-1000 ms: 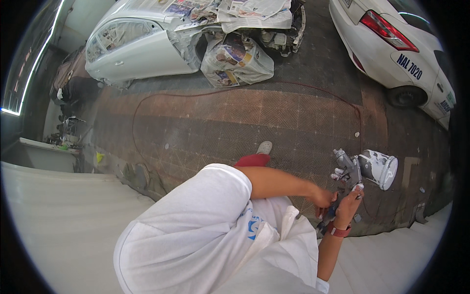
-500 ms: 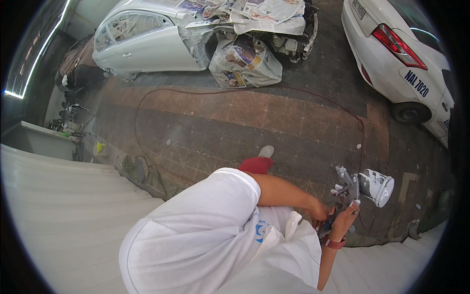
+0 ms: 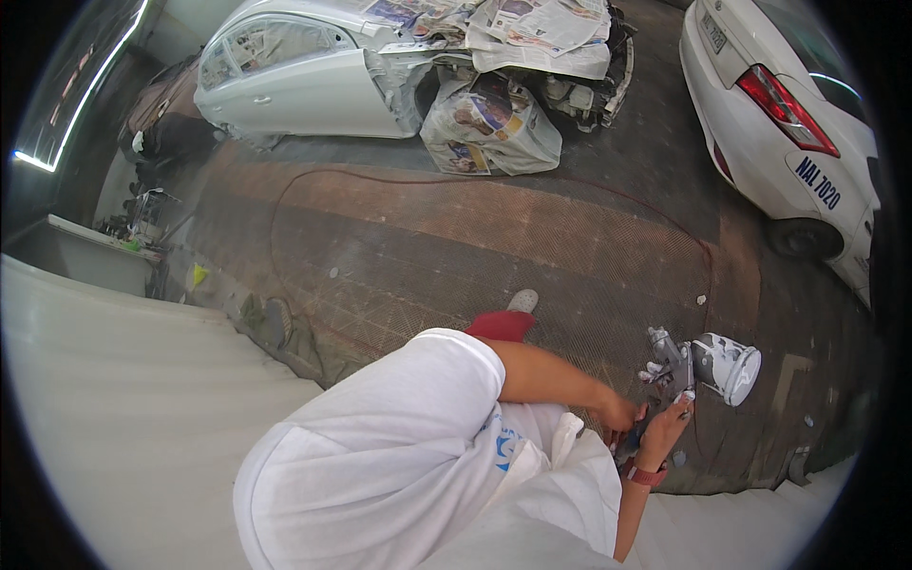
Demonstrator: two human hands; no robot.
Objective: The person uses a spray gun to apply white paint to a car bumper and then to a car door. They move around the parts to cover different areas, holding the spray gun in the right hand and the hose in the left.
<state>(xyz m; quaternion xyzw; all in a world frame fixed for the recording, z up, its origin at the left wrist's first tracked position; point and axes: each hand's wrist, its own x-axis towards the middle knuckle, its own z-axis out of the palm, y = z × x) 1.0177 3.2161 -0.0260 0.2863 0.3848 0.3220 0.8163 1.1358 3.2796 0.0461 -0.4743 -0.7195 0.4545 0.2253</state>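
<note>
Spray gun [image 3: 676, 364] in the right hand [image 3: 667, 427], left hand [image 3: 620, 415] close by its lower end.
The right hand, its wrist circled by a red band [image 3: 648, 475], is wrapped around the grip of the paint-smeared gun, out to the person's right above the dark floor [image 3: 589, 285]; whether the left hand grasps anything, I cannot tell, though its fingers curl beside the grip. A white-streaked cup [image 3: 728, 368] sits on the gun's far right side, tilted. A dark red hose [image 3: 655, 202] curves across the floor, and beyond it stand 2 white cars: 1 partly stripped [image 3: 304, 103] and covered with newspaper [image 3: 541, 43], 1 with a red taillight [image 3: 787, 106].
</note>
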